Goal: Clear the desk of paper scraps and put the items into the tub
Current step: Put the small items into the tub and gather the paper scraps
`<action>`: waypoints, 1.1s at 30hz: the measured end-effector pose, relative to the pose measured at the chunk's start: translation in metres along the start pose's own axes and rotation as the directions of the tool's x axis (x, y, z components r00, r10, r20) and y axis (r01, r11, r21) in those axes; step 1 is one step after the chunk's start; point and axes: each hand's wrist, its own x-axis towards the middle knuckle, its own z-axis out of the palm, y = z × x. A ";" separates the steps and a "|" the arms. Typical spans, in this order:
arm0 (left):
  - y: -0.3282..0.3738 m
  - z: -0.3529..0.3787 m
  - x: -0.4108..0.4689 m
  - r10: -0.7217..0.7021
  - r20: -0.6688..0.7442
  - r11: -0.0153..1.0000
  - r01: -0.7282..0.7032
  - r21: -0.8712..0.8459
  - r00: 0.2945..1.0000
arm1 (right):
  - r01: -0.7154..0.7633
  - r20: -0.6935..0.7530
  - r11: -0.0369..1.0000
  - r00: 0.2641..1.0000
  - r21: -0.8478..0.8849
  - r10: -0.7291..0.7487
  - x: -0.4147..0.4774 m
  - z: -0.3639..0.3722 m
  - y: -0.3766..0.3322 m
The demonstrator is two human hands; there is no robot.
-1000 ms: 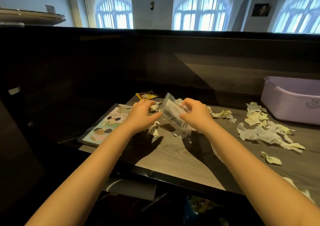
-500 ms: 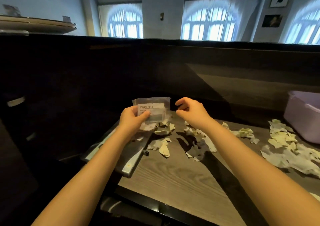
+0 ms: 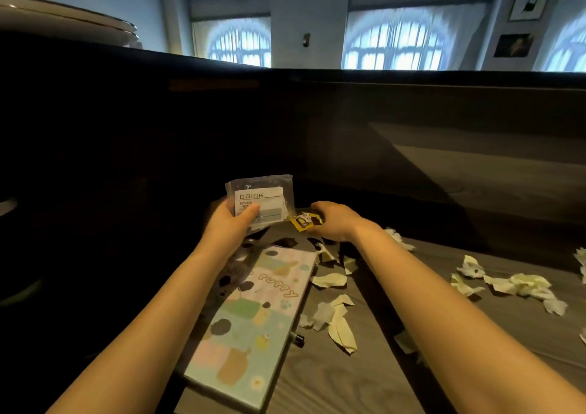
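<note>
We have one wide-angle head view, looking forward and down from close above and behind the left hand gripping the packet; the desk runs right of that grip.

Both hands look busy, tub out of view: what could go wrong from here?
The right hand pinches the small yellow sachet by one edge, so it may slip. The pastel puppy-print book lies at the wooden desk's left edge beneath the arm of the left hand, which grips a clear plastic DRINK packet; a nudge could tip it off.
</note>
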 end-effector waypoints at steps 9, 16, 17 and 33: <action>-0.004 -0.003 0.006 -0.097 -0.020 0.995 0.097 -0.031 0.995 | 0.012 0.178 0.997 0.984 0.077 -0.026 0.012 0.019 -0.004; 0.004 -0.005 -0.003 -0.076 -0.003 0.995 0.076 -0.065 0.997 | 0.048 0.105 0.999 0.993 -0.014 -0.046 0.000 0.014 -0.014; 0.004 -0.006 -0.003 -0.077 -0.004 0.995 0.076 -0.064 0.997 | 0.049 0.097 0.994 0.995 -0.100 -0.039 -0.001 0.015 -0.018; 0.010 -0.012 -0.005 -0.159 -0.082 0.986 0.155 -0.058 0.984 | 0.072 -0.008 0.971 0.997 -0.226 -0.076 -0.014 0.003 -0.025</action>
